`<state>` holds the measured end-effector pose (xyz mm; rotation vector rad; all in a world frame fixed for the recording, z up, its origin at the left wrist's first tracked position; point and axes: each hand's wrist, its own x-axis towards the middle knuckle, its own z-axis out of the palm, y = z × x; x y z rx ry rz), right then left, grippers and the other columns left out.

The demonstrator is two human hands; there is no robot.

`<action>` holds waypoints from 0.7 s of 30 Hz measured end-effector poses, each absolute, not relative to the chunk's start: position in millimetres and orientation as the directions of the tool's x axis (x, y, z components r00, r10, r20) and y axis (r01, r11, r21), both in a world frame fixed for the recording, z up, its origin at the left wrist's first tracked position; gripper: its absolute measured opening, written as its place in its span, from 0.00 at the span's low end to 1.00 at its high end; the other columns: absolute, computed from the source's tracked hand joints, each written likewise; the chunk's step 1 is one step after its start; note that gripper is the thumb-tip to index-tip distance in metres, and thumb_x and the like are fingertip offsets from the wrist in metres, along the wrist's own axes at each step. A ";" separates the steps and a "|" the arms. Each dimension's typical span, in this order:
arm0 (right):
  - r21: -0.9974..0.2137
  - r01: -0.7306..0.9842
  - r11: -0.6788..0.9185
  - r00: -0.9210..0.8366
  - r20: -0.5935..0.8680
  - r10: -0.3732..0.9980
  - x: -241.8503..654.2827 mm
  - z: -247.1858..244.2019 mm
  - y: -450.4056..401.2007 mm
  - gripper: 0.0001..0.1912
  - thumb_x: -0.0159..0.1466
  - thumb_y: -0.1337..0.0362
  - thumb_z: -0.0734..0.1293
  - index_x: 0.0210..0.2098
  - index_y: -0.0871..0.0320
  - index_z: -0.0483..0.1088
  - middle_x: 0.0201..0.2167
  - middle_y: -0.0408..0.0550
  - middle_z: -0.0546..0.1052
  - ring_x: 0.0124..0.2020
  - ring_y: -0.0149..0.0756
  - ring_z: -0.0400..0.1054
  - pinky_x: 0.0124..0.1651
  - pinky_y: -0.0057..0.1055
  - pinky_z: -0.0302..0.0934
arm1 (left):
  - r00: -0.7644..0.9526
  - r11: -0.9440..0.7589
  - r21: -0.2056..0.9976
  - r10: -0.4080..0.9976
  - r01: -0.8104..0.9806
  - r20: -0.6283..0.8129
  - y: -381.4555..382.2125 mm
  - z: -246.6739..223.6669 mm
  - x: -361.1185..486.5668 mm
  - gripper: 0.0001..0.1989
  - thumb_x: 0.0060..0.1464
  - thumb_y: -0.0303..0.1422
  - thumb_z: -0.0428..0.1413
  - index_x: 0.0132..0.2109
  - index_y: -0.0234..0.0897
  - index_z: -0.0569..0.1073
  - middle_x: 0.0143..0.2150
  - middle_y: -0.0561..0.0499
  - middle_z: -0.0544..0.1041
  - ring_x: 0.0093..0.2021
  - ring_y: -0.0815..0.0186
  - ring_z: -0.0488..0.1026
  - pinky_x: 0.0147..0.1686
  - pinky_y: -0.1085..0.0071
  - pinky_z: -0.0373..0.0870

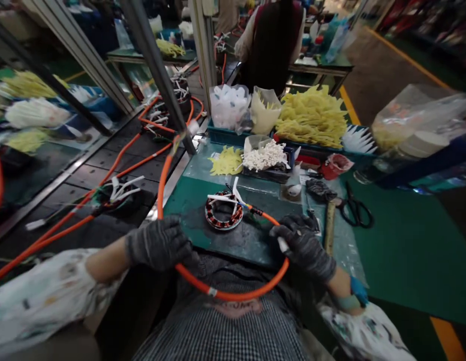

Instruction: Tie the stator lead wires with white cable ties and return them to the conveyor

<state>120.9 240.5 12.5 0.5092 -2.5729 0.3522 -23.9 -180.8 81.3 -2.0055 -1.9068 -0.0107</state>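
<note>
A thick orange cable (242, 296) hangs in a loop in front of my body. My left hand (161, 244), in a grey glove, is closed around the cable's left side. My right hand (306, 248), gloved too, grips the cable near the end that runs to a motor stator (222, 224). This ring with copper windings lies on the green mat (186, 198) between my hands. White sleeved leads (221, 198) stick out over the stator. Beyond my left hand, the cable rises to a white connector (193, 127).
Yellow pieces (311, 118), white sleeves (229, 103) and a bundle of white sticks (265, 154) line the back. Scissors (356, 208) and a wooden-looking stick (329, 228) lie right. More cabled stators (118, 195) sit left, beside a metal post (158, 65). A person (272, 45) is ahead.
</note>
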 end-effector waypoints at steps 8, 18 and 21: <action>0.068 -0.467 0.882 -0.672 0.621 -0.404 91.6 13.7 214.8 0.16 0.77 0.70 0.70 0.57 0.44 0.82 0.62 0.45 0.85 0.66 0.45 0.71 0.67 0.46 0.62 | 0.054 0.002 -0.217 0.966 0.976 0.252 -173.1 31.3 -57.9 0.13 0.76 0.33 0.60 0.62 0.50 0.82 0.59 0.53 0.90 0.58 0.60 0.85 0.70 0.56 0.71; -0.079 -0.848 0.524 -0.530 0.099 -0.842 -30.0 29.1 179.9 0.16 0.66 0.55 0.85 0.47 0.54 0.84 0.53 0.48 0.89 0.56 0.47 0.78 0.65 0.52 0.74 | 0.054 -0.063 0.046 0.982 0.997 0.179 -109.5 49.3 -115.0 0.23 0.72 0.22 0.58 0.60 0.58 0.86 0.72 0.59 0.84 0.75 0.64 0.78 0.80 0.62 0.67; -0.142 -0.886 0.441 -0.459 0.141 -0.877 -42.4 41.4 165.2 0.05 0.66 0.67 0.81 0.40 0.53 0.83 0.40 0.43 0.87 0.46 0.38 0.77 0.57 0.42 0.76 | 0.019 -0.004 -0.092 0.986 0.996 0.168 -113.8 43.9 -94.1 0.12 0.74 0.31 0.62 0.56 0.54 0.86 0.70 0.54 0.85 0.73 0.58 0.78 0.79 0.58 0.67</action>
